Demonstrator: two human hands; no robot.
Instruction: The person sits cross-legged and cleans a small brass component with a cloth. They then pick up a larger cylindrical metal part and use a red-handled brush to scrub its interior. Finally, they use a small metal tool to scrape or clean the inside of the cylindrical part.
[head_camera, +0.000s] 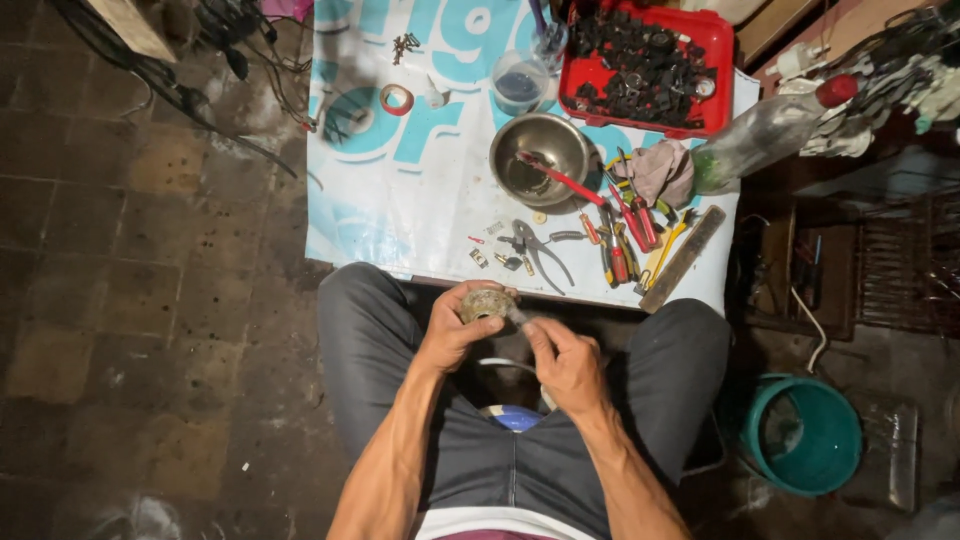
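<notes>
Head camera view: a seated person's left hand (452, 330) gripped a small round, rusty metal part (487, 303) above the lap, its fingers (470, 292) wrapped around the rim, while the right hand (565, 360) pinched a thin, blurred tool (518, 317) against the part's side. The part looked grimy and only partly worked, with the cleaning or fitting seemingly under way, not finished.

Just beyond the fingers, pliers (535, 250) and small loose fittings lay on the counter (400, 200), which was covered with a white and blue printed sheet. Farther out and to the right lay a cluster of screwdrivers (625, 235), then a steel bowl (540, 148) and a crumpled rag (662, 172). Farthest away stood a red tray (716, 70) of dark parts and a roll of tape (396, 98). A green bucket (805, 432) sat on the worn tiled floor (150, 260), right of the person's knee.
</notes>
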